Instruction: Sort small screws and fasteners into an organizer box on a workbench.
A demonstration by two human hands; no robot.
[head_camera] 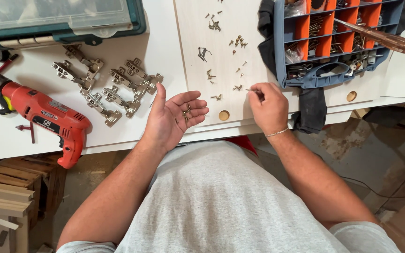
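1. Here, the right hand [269,107] is pinching a small screw [249,90] between its fingertips, just above the pale panel [188,56].
2. The left hand [172,117] is lying palm-up and unclenched, cradling a few screws [186,111] near its fingers.
3. Loose screws [216,97] are lying between both hands; metal hinges [113,86] and a red drill [48,117] are resting further left.
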